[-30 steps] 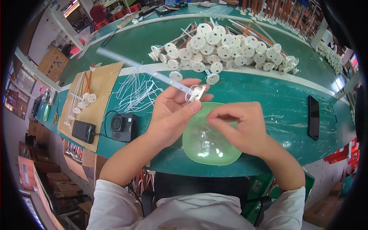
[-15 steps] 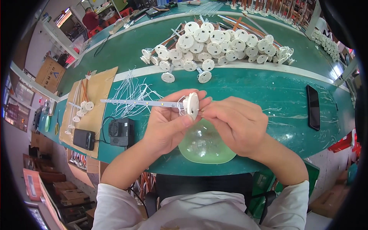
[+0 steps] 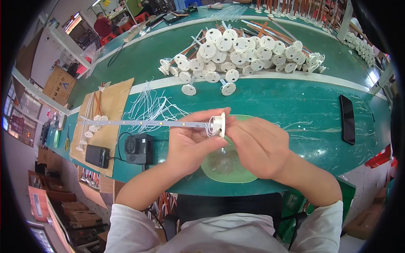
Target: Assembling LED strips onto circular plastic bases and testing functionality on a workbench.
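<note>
My left hand (image 3: 185, 147) is wrapped round one end of an LED strip (image 3: 152, 123), which points left and lies roughly level. At that end is a white round base (image 3: 222, 125), turned edge-on, with thin white wires (image 3: 209, 127) looping behind it. My right hand (image 3: 263, 145) is closed in a pinch against the base's flat right side. Whatever its fingertips hold, if anything, is hidden. Below both hands, a shallow light-green dish (image 3: 236, 180) lies on the table, with some small shiny bits in it.
Across the table, many similar white round bases (image 3: 238, 57) lie heaped on sticks. White wires (image 3: 147, 107) are strewn to the left, by cardboard (image 3: 116, 97) bearing several more strips. A black boxy device (image 3: 138, 148) and a black box (image 3: 98, 155) sit nearby. Right lies a phone (image 3: 347, 120).
The base has turned from showing its flat face to nearly edge-on. The strip's far end has swung lower and farther left in view. My right fingers stay pinched at the base.
</note>
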### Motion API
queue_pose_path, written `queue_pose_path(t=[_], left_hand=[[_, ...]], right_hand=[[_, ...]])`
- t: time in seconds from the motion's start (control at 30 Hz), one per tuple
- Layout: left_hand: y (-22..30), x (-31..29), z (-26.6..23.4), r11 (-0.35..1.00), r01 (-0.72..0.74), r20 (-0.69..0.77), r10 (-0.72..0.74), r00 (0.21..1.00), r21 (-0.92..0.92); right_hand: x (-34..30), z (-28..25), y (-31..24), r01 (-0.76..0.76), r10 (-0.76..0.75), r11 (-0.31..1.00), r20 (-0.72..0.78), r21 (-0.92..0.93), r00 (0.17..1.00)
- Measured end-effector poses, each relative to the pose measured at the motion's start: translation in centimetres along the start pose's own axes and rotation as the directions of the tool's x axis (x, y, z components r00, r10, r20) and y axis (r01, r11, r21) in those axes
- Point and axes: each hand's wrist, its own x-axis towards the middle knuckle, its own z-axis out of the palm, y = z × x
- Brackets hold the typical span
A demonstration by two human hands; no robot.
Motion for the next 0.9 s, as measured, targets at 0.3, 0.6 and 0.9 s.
queue_pose_path(t=[0.3, 0.6, 0.9], left_hand=[[0.0, 0.4, 0.6, 0.976, 0.007, -0.027, -0.013, 1.000, -0.216], [0.3, 0.5, -1.5, 0.953, 0.068, 0.193, -0.010, 0.981, -0.294], [0.8, 0.5, -0.3, 0.958, 0.094, 0.145, -0.056, 0.988, -0.272]], right_hand=[[0.3, 0.2, -0.2, -0.175, 0.182, 0.964, -0.016, 0.201, 0.983], [0.7, -1.3, 0.6, -0.190, 0.180, 0.927, 0.059, 0.323, 0.982], [0.4, -1.4, 0.4, 0.067, -0.069, 0.997, 0.037, 0.050, 0.997]])
